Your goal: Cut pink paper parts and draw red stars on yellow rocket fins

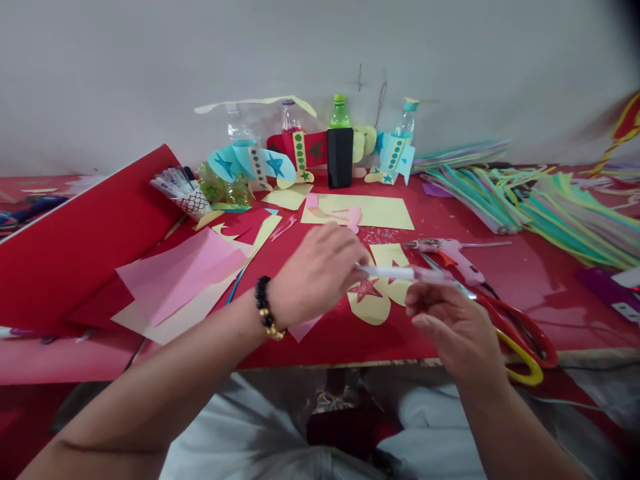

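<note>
- Although it is crowded with craft materials, a red table (480,340) is seen across the whole scene, with a pale wall (120,80) rising behind its far edge.
- A large red card sheet (85,227) is laid at the left, tilted up at its far corner.
- A heap of green, yellow and teal paper strips (565,213) is piled at the right.
- Plastic bottles decorated with paper wings and stars are lined up at the far edge, and a black-wrapped bottle (340,157) is stood among them.
- Pink paper sheets (180,277) are stacked left of centre, while a yellow card sheet (370,210) is laid flat at the far centre.
- A pink hot glue gun (450,257) is placed just right of the hands, with red-and-yellow-handled scissors (525,340) near the right hand.
- The left hand (315,273) is held above the table, its fingertips pinching one end of a pale slender stick (395,272).
- The right hand (455,333) is curled near the stick's other end; whether it grips the stick cannot be told.
- A yellow paper cutout with a red star (367,300) is lying just below the hands.
- A black-and-gold beaded bracelet (265,307) is worn on the left wrist.
</note>
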`<action>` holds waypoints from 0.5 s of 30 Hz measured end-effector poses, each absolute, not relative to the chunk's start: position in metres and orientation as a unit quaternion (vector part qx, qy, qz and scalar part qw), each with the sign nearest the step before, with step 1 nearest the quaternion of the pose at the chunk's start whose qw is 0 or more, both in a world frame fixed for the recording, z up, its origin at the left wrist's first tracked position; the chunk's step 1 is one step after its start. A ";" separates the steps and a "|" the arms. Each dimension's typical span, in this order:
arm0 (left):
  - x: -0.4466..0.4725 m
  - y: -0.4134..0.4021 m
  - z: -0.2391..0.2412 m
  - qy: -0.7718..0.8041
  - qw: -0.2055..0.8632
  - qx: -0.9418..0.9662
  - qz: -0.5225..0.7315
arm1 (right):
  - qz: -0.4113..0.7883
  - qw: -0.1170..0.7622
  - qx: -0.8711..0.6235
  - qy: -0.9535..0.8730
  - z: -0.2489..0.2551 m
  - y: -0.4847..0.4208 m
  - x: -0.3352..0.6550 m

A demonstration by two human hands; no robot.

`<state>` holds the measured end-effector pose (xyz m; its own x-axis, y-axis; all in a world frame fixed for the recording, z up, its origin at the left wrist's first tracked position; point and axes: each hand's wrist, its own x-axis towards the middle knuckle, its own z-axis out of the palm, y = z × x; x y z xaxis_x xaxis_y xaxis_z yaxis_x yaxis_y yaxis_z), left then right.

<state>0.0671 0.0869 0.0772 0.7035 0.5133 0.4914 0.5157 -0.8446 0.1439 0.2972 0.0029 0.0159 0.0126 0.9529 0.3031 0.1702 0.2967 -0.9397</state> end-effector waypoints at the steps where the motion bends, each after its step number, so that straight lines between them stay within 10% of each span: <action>1: 0.077 0.082 0.074 -0.261 -0.006 -0.933 -0.248 | 0.394 0.548 -0.450 -0.584 0.017 0.005 0.294; 15: 0.052 0.111 0.032 -0.218 -0.155 -0.963 -0.044 | 0.312 0.643 -0.528 -0.458 0.000 0.037 0.305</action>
